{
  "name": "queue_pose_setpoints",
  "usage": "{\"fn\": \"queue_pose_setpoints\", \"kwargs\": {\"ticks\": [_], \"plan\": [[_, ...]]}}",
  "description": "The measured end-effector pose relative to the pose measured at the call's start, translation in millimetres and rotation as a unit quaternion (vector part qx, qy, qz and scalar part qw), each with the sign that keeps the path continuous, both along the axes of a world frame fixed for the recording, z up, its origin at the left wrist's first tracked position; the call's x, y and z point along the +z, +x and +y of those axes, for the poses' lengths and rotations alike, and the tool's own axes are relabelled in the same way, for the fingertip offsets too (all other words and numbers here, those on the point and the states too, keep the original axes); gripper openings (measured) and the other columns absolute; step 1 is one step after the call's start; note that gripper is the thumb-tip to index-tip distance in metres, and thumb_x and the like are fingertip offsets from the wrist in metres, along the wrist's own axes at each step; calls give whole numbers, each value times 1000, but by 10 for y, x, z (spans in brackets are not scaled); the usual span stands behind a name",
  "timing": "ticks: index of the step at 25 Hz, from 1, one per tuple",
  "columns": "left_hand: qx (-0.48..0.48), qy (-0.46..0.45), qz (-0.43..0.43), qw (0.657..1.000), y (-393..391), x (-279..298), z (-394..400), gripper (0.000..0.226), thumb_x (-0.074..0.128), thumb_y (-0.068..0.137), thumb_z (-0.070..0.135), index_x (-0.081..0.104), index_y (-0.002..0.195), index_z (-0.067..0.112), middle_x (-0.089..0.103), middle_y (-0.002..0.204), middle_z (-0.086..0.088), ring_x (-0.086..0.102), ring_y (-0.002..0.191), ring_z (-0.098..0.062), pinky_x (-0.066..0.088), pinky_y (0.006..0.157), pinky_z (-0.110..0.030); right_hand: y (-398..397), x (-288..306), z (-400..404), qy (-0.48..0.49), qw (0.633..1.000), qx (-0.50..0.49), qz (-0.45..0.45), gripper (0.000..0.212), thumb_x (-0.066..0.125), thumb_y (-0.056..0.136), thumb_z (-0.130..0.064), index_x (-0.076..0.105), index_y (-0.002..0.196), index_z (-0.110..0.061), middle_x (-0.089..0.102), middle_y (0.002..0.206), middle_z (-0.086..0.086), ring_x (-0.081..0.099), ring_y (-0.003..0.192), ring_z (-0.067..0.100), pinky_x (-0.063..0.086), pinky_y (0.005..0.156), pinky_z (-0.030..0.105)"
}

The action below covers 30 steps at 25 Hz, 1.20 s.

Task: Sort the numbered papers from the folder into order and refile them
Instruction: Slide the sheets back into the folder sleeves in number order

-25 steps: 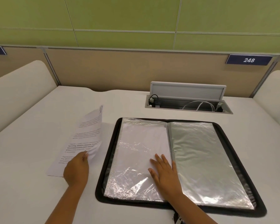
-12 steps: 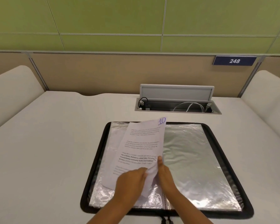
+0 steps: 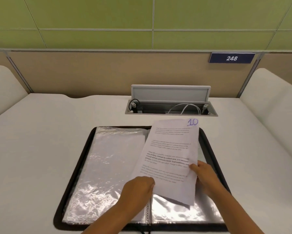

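A black zip folder (image 3: 74, 168) lies open on the white desk, its clear plastic sleeves (image 3: 111, 166) shining on both sides. Above its right half I hold a printed sheet (image 3: 170, 154) marked "10" in blue at its top right corner. My left hand (image 3: 138, 190) grips the sheet's lower left edge. My right hand (image 3: 204, 176) pinches its right edge, thumb on top. The sheet hides most of the right-hand sleeve.
An open cable box (image 3: 171, 108) with a raised lid and white cords sits in the desk behind the folder. Padded white dividers (image 3: 270, 98) flank the desk on both sides. A beige partition with a "248" plate (image 3: 231, 58) closes the back.
The sheet was lifted from the desk left of the folder and carried over it to the right half. My right hand left the left sleeve and took hold of the sheet's right edge.
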<state>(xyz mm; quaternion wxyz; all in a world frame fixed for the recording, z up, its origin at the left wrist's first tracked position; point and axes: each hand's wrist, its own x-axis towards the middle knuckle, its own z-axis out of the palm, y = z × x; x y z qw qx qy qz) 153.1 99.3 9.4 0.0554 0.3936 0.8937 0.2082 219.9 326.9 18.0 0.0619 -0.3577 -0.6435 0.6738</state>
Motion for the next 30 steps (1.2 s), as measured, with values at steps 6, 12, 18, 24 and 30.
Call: {"fn": "queue_pose_setpoints", "kwargs": {"ticks": [6, 12, 18, 24, 30], "plan": [[-42, 13, 67, 997, -276, -213, 329, 21, 72, 71, 7, 56, 77, 20, 61, 78, 5, 58, 67, -12, 51, 55, -28, 119, 54, 538, -5, 998, -58, -19, 13, 51, 92, 1, 62, 95, -4, 68, 91, 8, 67, 81, 26, 56, 68, 36], [63, -64, 113, 989, -652, -265, 738, 41, 45, 90, 5, 47, 130, 11, 51, 132, -7, 45, 124, -23, 30, 108, -39, 28, 32, 951, 43, 995, -85, -31, 17, 47, 93, 3, 57, 105, -2, 61, 102, 12, 60, 87, 30, 51, 77, 40], [87, -157, 102, 978, -1131, -205, 1107, 57, 32, 94, 7, 13, 148, 10, 12, 156, -7, 9, 143, -23, 7, 116, -37, -265, 85, 1221, 49, 988, -143, 34, 22, 44, 93, 5, 57, 109, -2, 60, 109, 14, 58, 99, 31, 49, 88, 42], [123, -90, 178, 972, -1384, -224, 1267, 46, 39, 97, 15, 32, 143, 10, 56, 127, -5, 45, 125, -19, -7, 115, -37, -647, 143, 1266, -13, 972, -200, 126, 28, 45, 94, 4, 56, 117, -7, 62, 101, 0, 58, 98, 21, 46, 93, 34], [132, -22, 232, 963, -1617, -260, 1283, 16, 79, 68, 8, 68, 72, 19, 56, 64, 5, 54, 62, -14, 24, 108, -44, -1212, 201, 1241, -98, 955, -200, 195, 22, 46, 95, 3, 57, 107, -12, 63, 102, -2, 62, 93, 12, 50, 86, 25]]}}
